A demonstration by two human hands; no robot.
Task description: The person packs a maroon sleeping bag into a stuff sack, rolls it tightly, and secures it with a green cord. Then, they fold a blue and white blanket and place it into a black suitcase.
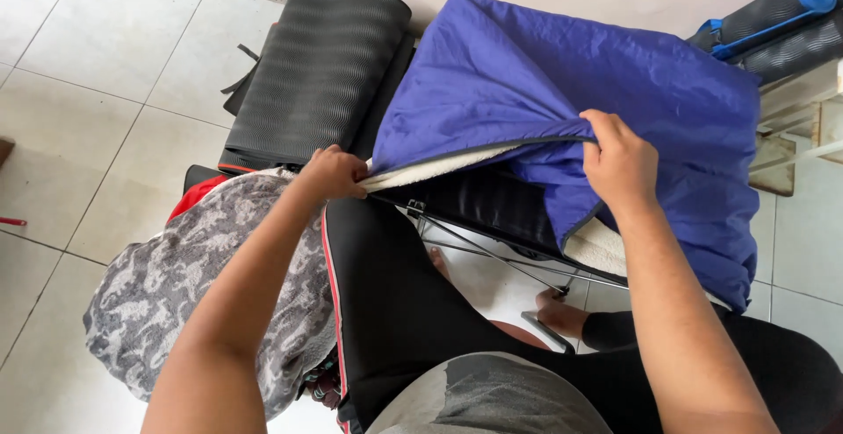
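Note:
A blue quilted blanket with a cream fleece lining lies over a black folding chair. My left hand pinches the blanket's cream edge at its lower left corner. Further right, my right hand grips the dark-piped hem and lifts a fold of the blue fabric. Both arms reach forward over my black trousers.
A grey patterned fleece blanket is draped at my left knee. A rolled black ribbed mat leans behind it. Rolled mats, one blue-ended, lie at the top right by a pale wooden frame. White floor tiles spread to the left.

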